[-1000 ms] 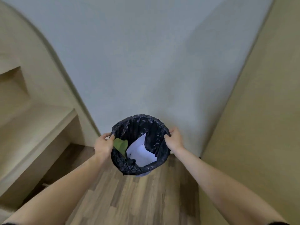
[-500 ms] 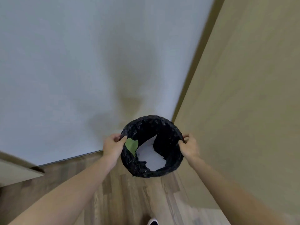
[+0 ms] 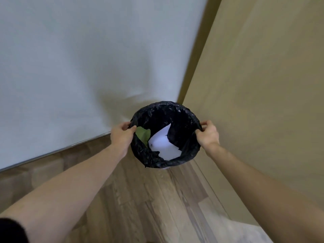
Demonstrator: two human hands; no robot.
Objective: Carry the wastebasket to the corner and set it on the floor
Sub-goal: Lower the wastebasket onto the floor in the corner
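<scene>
The wastebasket (image 3: 182, 118), lined with a crinkled black bag, is held out in front of me close to the corner where two walls meet. Inside lie white paper (image 3: 162, 144) and a green leaf (image 3: 142, 135). My left hand (image 3: 121, 135) grips the rim on its left side. On the opposite side my right hand (image 3: 207, 134) pinches the rim. A sliver of the basket's white base shows below the bag. I cannot tell whether the base touches the floor.
A pale grey-white wall (image 3: 78, 58) with a metal strip along its foot stands ahead and to the left. A tan panel wall (image 3: 263, 76) runs along the right. Wood-plank floor (image 3: 149, 207) lies below my arms.
The view has swung right: the wooden shelf unit left the frame, and the corner now lies directly behind the basket. The basket is nearer the tan wall. Both hands keep their grip.
</scene>
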